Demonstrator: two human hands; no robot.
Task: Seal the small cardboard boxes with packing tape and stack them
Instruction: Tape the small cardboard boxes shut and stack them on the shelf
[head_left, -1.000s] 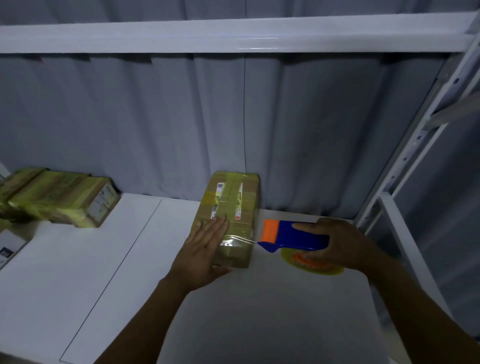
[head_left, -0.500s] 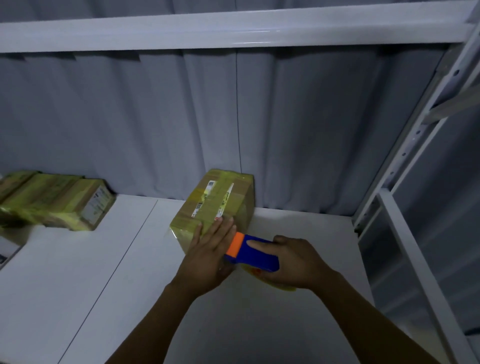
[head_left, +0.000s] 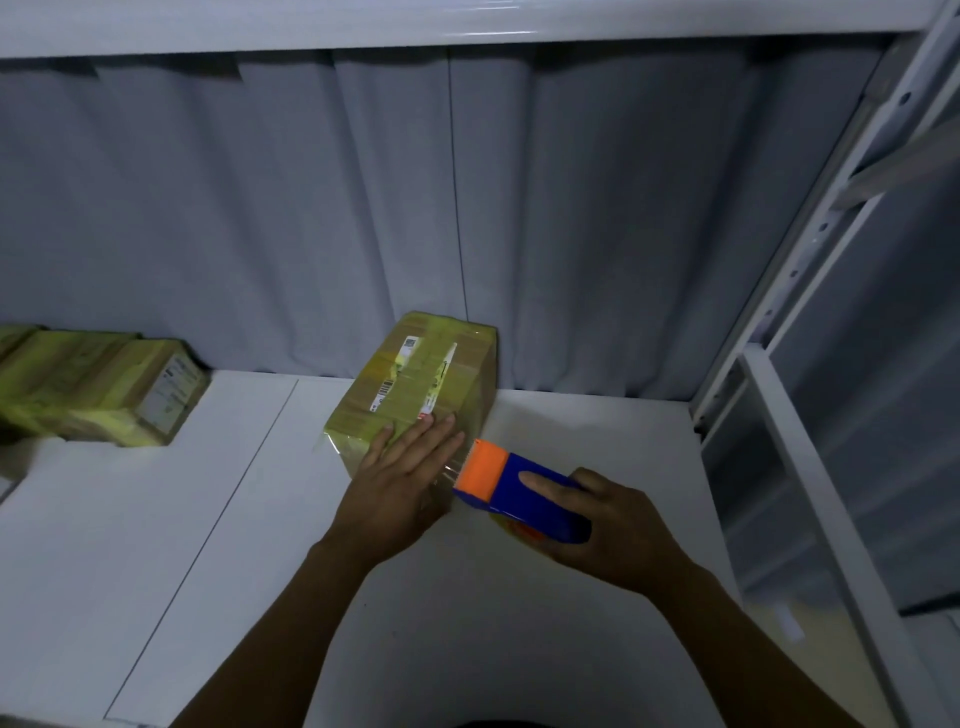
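On the white surface (head_left: 156, 519), close to the grey curtain (head_left: 311, 208) at the back, a small cardboard box (head_left: 415, 374) is seen lying flat, wrapped in yellowish tape and bearing printed labels on its top. Its near end is covered by the left hand (head_left: 400, 483), whose fingers are held straight and close together and laid flat on the top face, palm down. Just beside the box's near right corner, a tape dispenser (head_left: 524, 493) with a blue body and an orange head is gripped by the right hand (head_left: 618, 530); the fingers are curled round the body, with the index finger laid along its top. The orange head is pointed at the box and lies just beside the left hand's fingertips; whether it touches the box cannot be told. A yellow tape roll (head_left: 514, 529) is partly hidden beneath the dispenser. Well apart to the left, against the curtain, further taped boxes (head_left: 88, 389) are grouped together. A white rack upright (head_left: 810, 270) is seen at the right.
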